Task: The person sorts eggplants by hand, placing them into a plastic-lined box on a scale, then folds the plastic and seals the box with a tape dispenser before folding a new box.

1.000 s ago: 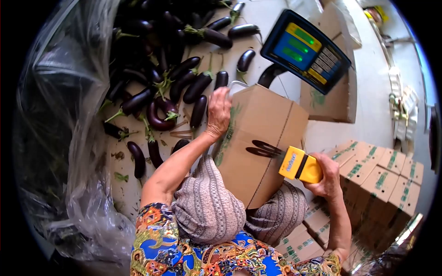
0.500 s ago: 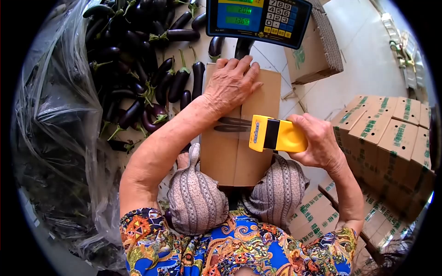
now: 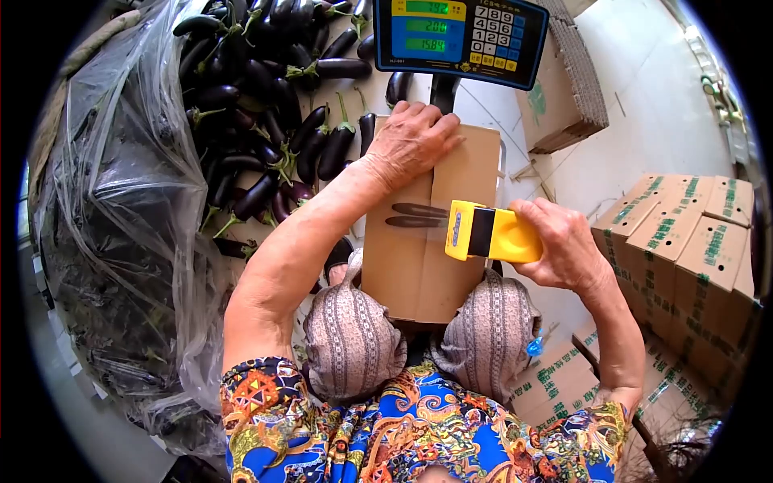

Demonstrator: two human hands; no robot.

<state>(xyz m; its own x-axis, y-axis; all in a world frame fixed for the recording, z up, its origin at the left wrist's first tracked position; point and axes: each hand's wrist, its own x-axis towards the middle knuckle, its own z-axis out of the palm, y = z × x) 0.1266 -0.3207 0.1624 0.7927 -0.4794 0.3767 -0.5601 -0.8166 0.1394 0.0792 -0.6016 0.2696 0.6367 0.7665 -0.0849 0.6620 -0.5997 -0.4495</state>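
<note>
A brown cardboard box stands with its top flaps folded closed and a seam down the middle. My left hand lies on its far end, palm down, fingers stretched over the flaps near the far edge. My right hand is wrapped around a yellow carton stapler with a black band. The stapler is over the right part of the box top, and its two dark prongs point left across the seam. My knees in patterned cloth flank the near end of the box.
A scale display with lit green digits rises beyond the box. Many eggplants are heaped on the floor at the left, beside clear plastic sheeting. Flattened cartons stand at the back right; closed boxes are stacked at the right.
The whole view has shifted slightly, with most things appearing farther right. Digits on the scale display differ. Both hands and the stapler hold nearly the same places over the box.
</note>
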